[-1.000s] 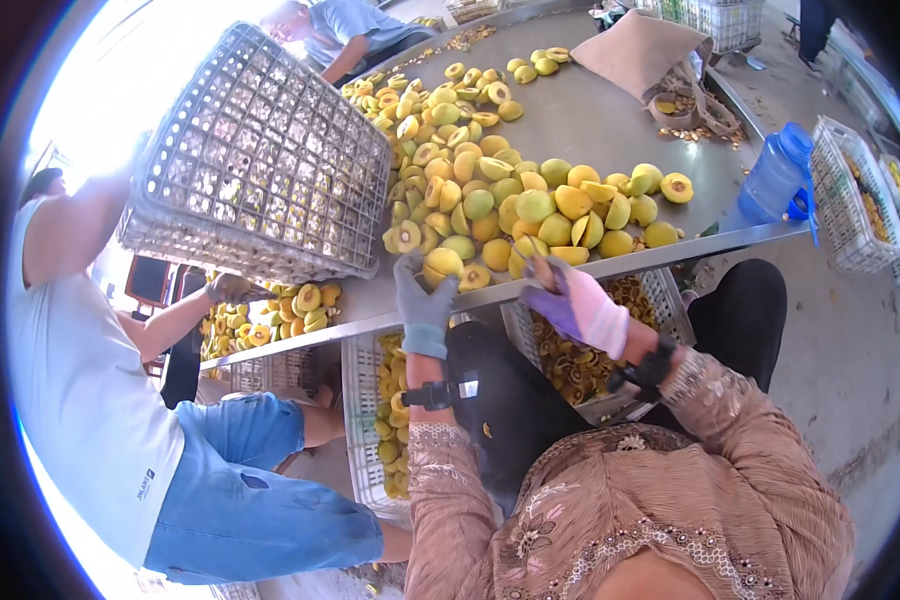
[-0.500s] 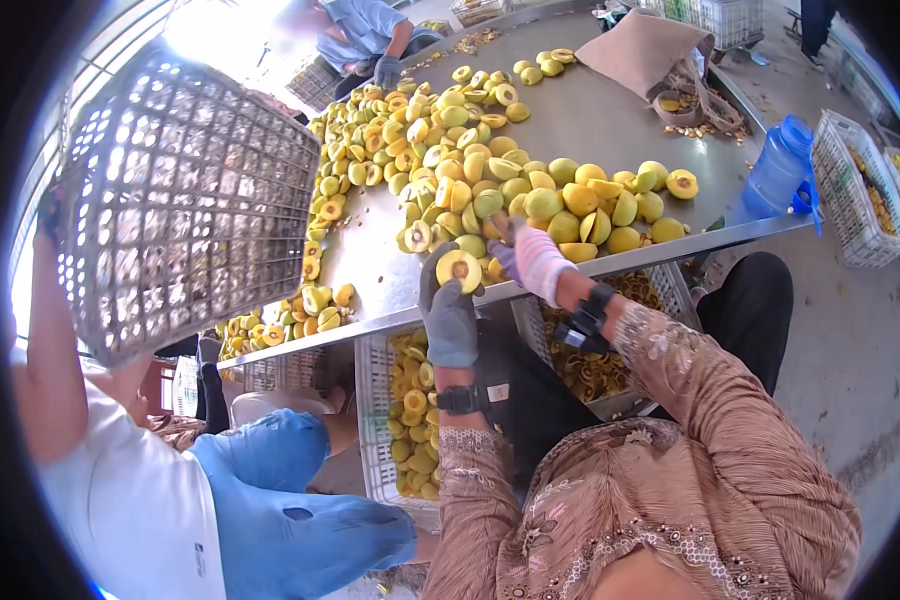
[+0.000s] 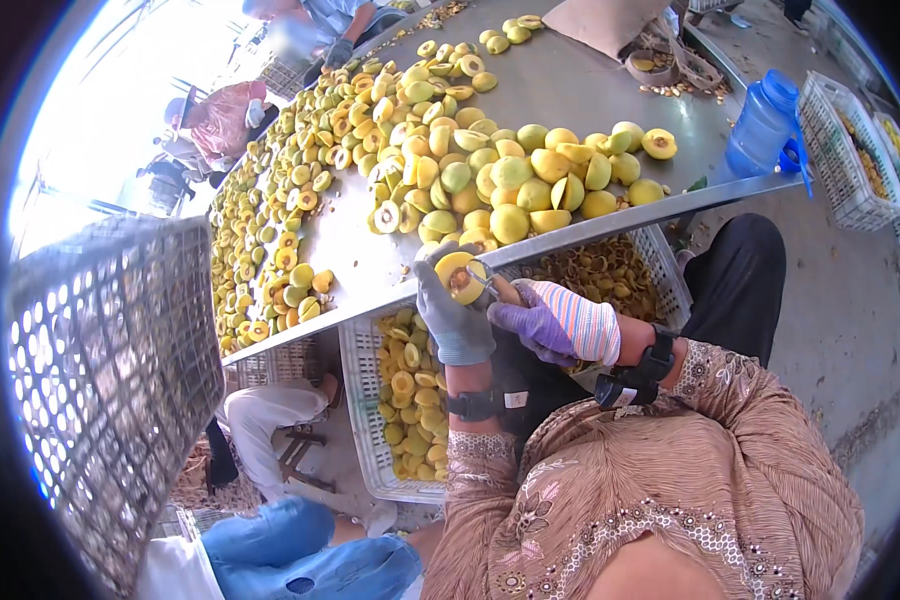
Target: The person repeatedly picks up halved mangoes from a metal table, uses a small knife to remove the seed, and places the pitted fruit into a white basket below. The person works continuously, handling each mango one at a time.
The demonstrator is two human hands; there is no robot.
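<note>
**While gripping a fruit half (image 3: 458, 280) left-handed, points a tool (image 3: 508, 292) at it**

Holds it cut face up in the left hand (image 3: 455, 325), by the near edge of the surface (image 3: 570, 80). Grips the tool in the right hand (image 3: 558, 320), just right of the half, slanting up-left, tip at the rim; cannot tell whether biting in.

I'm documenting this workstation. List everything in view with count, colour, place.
Table: one, grey, centre
Piled fruit: many, yellow-green, on table
Jug: one, blue, table's right edge
Bag: one, tan, table's far side
Lower crates: at least two, white, under table
Right crates: at least two, white, beyond jug
Big crate: one, grey, left
Other people: at least three, mixed clothing, left
Fruit half: one, yellow, centre
Tool: one, brown handle, at fruit half
Left hand: one, grey glove, holding fruit half
Right hand: one, purple-pink glove, holding tool
</note>
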